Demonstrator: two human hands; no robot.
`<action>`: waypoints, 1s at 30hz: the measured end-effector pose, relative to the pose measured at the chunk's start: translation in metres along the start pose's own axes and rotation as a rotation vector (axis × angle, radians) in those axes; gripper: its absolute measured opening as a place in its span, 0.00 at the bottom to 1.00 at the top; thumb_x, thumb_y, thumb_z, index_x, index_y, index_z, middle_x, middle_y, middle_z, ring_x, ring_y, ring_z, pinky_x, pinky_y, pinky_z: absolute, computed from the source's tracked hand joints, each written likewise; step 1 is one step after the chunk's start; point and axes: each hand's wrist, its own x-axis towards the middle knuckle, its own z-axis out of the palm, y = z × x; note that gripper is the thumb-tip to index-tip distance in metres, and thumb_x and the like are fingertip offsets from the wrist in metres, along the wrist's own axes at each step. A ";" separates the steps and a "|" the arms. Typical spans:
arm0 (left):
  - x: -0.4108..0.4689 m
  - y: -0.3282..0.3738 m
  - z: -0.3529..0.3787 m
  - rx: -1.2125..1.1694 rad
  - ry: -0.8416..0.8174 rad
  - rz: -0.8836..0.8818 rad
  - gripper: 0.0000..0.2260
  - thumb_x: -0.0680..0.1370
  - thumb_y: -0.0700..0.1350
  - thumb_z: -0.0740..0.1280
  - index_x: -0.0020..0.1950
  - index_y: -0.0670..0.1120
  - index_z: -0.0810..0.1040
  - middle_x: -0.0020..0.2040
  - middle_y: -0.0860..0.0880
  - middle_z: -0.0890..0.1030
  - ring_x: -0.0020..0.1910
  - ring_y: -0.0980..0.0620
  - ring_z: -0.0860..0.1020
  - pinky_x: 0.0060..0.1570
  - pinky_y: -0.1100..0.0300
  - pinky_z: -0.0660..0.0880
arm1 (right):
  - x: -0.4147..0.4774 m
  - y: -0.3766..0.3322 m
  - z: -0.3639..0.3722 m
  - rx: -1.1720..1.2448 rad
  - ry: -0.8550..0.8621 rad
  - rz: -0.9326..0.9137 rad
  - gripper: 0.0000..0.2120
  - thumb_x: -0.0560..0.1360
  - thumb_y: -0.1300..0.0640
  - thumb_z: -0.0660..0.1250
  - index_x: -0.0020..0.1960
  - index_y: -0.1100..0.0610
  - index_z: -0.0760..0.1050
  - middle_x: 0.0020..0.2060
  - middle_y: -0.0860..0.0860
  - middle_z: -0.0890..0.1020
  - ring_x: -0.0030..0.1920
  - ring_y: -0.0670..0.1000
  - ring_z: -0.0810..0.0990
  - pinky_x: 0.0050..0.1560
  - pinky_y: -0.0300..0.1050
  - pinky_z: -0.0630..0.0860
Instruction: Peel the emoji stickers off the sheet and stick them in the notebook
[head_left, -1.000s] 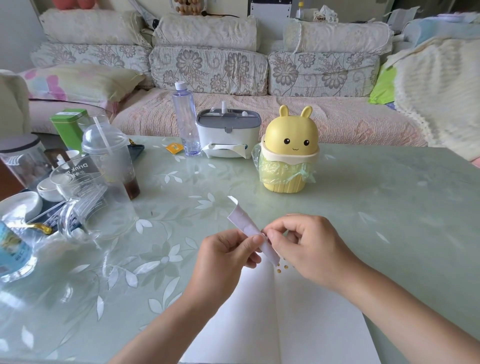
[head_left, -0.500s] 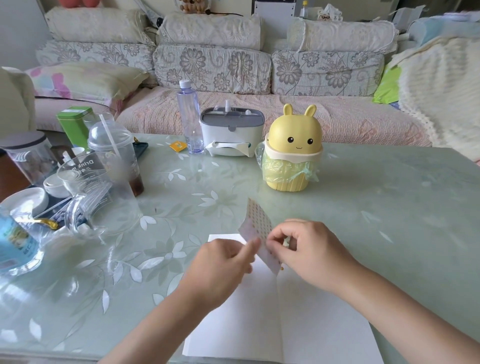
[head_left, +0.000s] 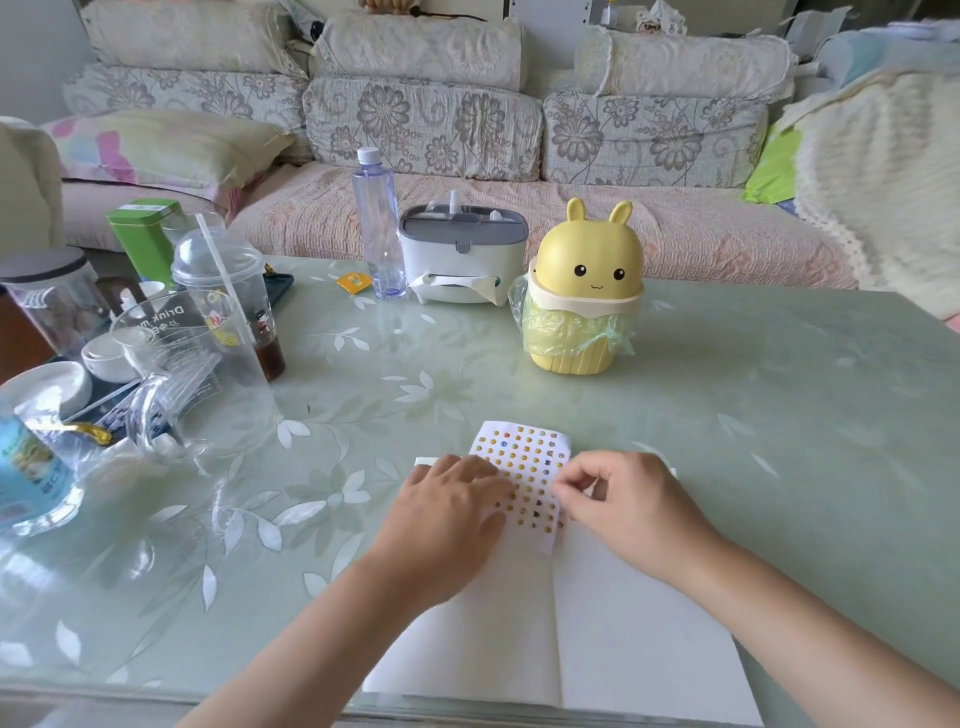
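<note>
The sticker sheet (head_left: 525, 470), white with rows of small yellow emoji faces, lies flat across the top of the open white notebook (head_left: 613, 623) near the table's front edge. My left hand (head_left: 449, 512) rests on the sheet's left side with fingers laid flat, pressing it down. My right hand (head_left: 621, 501) sits at the sheet's right edge, thumb and forefinger pinched together at it. I cannot tell whether a sticker is between those fingertips. The notebook pages that show are blank.
A yellow bunny-shaped bin (head_left: 584, 293) with a plastic liner stands behind the notebook. A tissue box (head_left: 462, 254) and a water bottle (head_left: 378, 223) stand further back. Clear cups, jars and a green tin (head_left: 143, 239) crowd the table's left side. A sofa runs behind.
The sheet was held up and curled between both hands; now it lies flat on the notebook, face up. My left hand has gone from pinching it to pressing it down.
</note>
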 end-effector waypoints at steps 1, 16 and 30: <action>0.001 -0.001 -0.001 0.018 0.019 -0.026 0.15 0.82 0.52 0.60 0.68 0.61 0.74 0.70 0.61 0.72 0.69 0.55 0.68 0.68 0.58 0.61 | -0.001 0.006 -0.004 -0.021 0.038 0.009 0.06 0.73 0.52 0.73 0.37 0.46 0.82 0.30 0.33 0.80 0.31 0.38 0.76 0.35 0.35 0.70; 0.003 0.006 0.003 0.056 -0.006 -0.032 0.16 0.83 0.51 0.57 0.70 0.58 0.72 0.70 0.58 0.71 0.69 0.52 0.67 0.67 0.58 0.63 | -0.019 0.048 0.017 -0.359 0.241 -0.470 0.09 0.70 0.60 0.68 0.34 0.51 0.73 0.30 0.46 0.70 0.29 0.48 0.66 0.24 0.42 0.67; 0.002 0.003 0.005 0.052 0.003 -0.027 0.16 0.83 0.52 0.56 0.70 0.59 0.71 0.69 0.60 0.71 0.67 0.53 0.68 0.66 0.59 0.63 | -0.031 0.047 -0.001 -0.365 0.002 -0.472 0.11 0.75 0.46 0.63 0.52 0.43 0.83 0.39 0.41 0.74 0.35 0.44 0.75 0.31 0.39 0.70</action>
